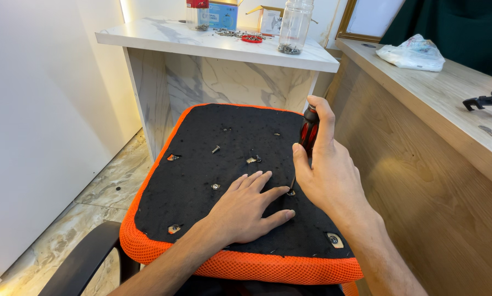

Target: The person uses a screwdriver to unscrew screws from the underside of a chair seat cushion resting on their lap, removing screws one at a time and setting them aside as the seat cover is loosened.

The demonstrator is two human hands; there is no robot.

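An upturned chair seat, black underneath with an orange mesh rim, lies in front of me. My left hand rests flat on the black underside, fingers spread. My right hand grips a red and black screwdriver held nearly upright, its tip on a screw just beyond my left fingertips. Other screws and metal mounting holes dot the underside.
A white marble-pattern table stands behind the seat with two clear plastic jars, small boxes and loose screws. A wooden counter on the right holds a plastic bag and a black part. A black chair arm sits lower left.
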